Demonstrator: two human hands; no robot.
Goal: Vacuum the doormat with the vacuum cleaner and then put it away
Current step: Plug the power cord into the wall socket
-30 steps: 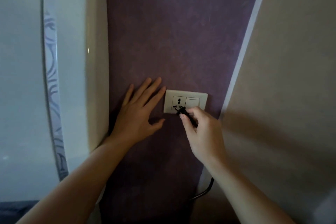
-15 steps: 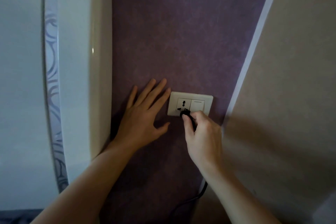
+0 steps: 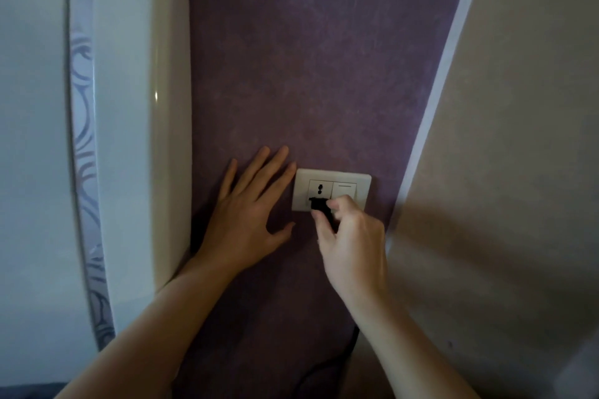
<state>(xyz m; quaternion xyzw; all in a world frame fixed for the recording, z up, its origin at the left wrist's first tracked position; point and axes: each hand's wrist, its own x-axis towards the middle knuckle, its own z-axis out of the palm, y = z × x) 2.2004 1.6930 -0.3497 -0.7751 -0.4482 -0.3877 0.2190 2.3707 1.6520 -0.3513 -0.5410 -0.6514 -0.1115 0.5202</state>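
Head view: one wall plate (image 3: 332, 186) with one socket, one switch. Left hand (image 3: 249, 217) lies spread flat on the wall; right hand (image 3: 351, 241) pinches one black plug (image 3: 320, 206) at the socket.

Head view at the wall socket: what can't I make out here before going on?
- Plug: head view; right hand covers it, so how deep its pins sit in the socket plate is hidden.
- Cord: head view; dark, cut off by the bottom edge.
- Vacuum cleaner and doormat: out of frame.
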